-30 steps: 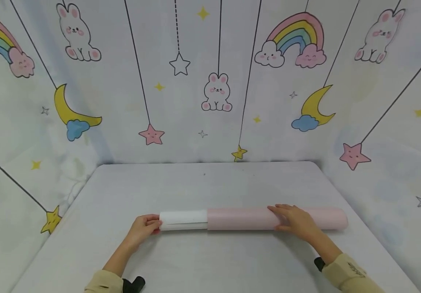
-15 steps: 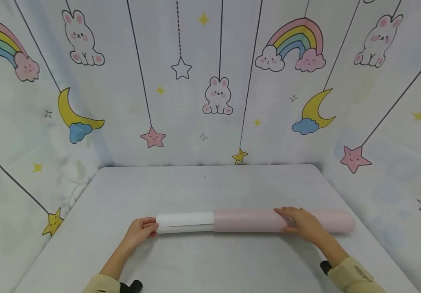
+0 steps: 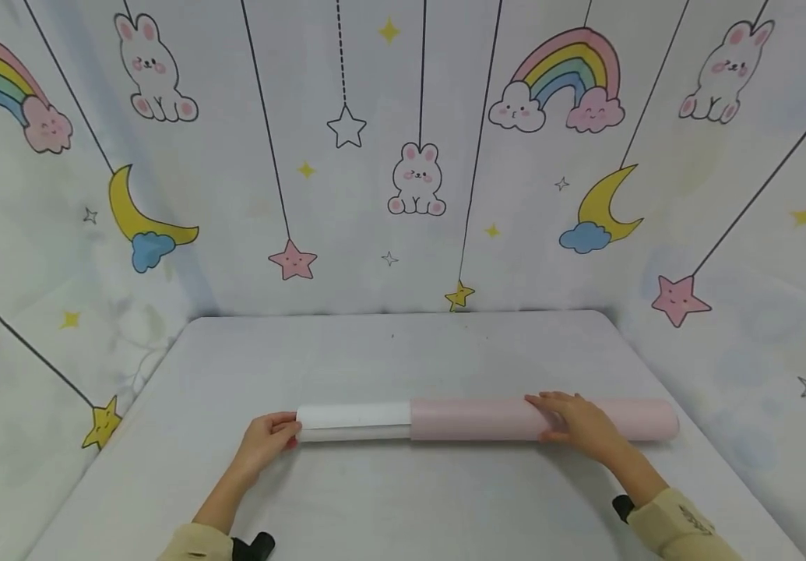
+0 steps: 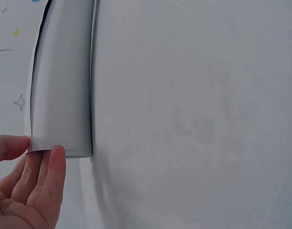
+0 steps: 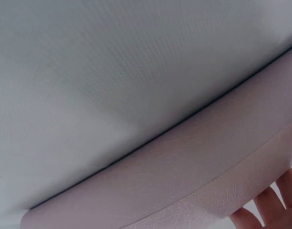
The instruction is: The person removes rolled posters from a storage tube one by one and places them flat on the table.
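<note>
A rolled white sheet lies across the table, its right part inside a pink tube-shaped roll. At the white roll's left end my left hand pinches the rim. In the left wrist view, the thumb is outside the rolled white sheet and the fingers reach to its end opening. My right hand grips the pink roll right of its middle, fingers over the top and thumb at the near side. The right wrist view shows fingers along the pink roll's edge.
Both rolls rest on a white-covered table. A printed cloth backdrop with rabbits, stars and rainbows rises behind and at both sides. Dark wrist-worn devices sit at the cream sleeves.
My hands have moved apart: the left slightly left with the white roll, the right rightward with the pink roll. More white roll shows between them. In the last half second they stay about still.
</note>
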A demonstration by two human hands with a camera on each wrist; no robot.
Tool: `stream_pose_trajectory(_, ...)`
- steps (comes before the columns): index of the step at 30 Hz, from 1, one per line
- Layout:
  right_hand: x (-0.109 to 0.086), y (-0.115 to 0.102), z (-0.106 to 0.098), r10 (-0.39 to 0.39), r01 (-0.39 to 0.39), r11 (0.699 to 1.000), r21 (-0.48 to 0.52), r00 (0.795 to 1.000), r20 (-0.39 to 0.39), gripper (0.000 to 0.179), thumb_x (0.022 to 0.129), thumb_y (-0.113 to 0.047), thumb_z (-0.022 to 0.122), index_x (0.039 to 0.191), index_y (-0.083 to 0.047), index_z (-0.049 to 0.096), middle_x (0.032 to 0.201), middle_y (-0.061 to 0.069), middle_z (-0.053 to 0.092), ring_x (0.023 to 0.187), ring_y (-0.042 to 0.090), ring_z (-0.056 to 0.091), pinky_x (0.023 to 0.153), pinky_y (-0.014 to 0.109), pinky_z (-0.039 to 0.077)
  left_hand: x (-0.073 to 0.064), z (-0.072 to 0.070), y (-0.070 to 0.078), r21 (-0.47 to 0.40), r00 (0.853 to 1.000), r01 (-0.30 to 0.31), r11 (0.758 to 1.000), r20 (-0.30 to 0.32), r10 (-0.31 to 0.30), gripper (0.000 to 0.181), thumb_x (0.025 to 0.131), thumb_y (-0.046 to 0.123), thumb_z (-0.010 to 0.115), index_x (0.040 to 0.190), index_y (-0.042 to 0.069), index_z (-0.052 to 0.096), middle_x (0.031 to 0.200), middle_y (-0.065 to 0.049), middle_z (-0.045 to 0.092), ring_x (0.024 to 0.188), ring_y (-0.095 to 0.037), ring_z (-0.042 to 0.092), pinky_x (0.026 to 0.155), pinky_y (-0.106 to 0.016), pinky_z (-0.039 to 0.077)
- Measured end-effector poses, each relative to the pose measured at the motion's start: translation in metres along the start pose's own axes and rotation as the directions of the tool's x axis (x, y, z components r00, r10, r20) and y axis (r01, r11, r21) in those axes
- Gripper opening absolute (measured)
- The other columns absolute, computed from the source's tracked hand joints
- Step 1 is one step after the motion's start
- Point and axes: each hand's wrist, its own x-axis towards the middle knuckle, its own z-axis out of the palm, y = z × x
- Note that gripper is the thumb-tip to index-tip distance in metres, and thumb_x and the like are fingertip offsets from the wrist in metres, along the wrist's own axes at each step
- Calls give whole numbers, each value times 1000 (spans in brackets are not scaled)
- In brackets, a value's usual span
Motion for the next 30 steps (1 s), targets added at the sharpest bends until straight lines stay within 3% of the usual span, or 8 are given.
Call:
stream_pose_trajectory(5,0,1,1,-3,3,1000,5,1000,8,62,66,-24,79,122,-7,58,116,21,58,108,39,53,88,63,33,-5,1,4,98,998,-42,994,-50,47,34,87,7,56,116,-11,54,99,-21,64,81,-22,65,66,-30,52)
stream_pose_trajectory(8,0,2,2,-18,18,1000,10,1000,-5,62,66,-24,79,122,-7,58,116,22,58,107,39,53,87,63,33,-9,2,12,264,984,-114,958,-103,146,41,87,12,57,123,-8,49,102,-19,63,87,-28,63,67,-35,51)
stream_pose_trajectory(11,0,3,3,-17,17,1000,6,1000,-9,63,65,-25,79,122,-8,58,115,21,59,107,39,53,87,64,33,-13,5,20,478,946,-207,854,-125,300,49,87,17,59,128,-4,43,107,-17,58,94,-32,58,69,-42,49)
stream_pose_trajectory(14,0,3,3,-5,5,1000,12,1000,0,63,65,-25,79,122,-8,58,116,21,58,108,39,52,87,65,31,-15,13,30,632,877,-318,706,-87,472,55,83,19,64,129,-1,42,113,-19,52,97,-35,54,70,-46,47)
stream_pose_trajectory(18,1,3,2,1,-1,1000,15,1000,7,63,66,-24,79,123,-7,58,117,22,57,109,41,51,87,66,30,-14,29,42,715,772,-467,520,43,634,66,79,21,70,132,-1,38,124,-22,45,107,-37,50,77,-49,46)
stream_pose_trajectory(21,1,2,2,-1,1,1000,15,1000,-3,63,67,-23,79,123,-6,57,118,23,57,109,41,51,87,66,30,-12,42,51,736,722,-533,418,137,679,76,77,27,73,135,-2,34,133,-22,39,119,-36,42,86,-53,41)
stream_pose_trajectory(25,1,3,2,-11,11,1000,16,1000,-17,63,68,-23,78,124,-6,56,118,23,57,110,41,51,88,65,31,-8,59,60,761,694,-564,319,228,683,88,73,38,75,137,-2,30,139,-20,35,127,-35,35,92,-54,36)
stream_pose_trajectory(30,-1,3,3,-16,16,1000,10,1000,-13,62,69,-24,77,124,-7,56,118,22,57,109,40,51,87,64,32,-2,80,63,769,719,-585,258,344,604,100,69,48,75,141,0,25,143,-20,29,130,-36,29,97,-55,31)
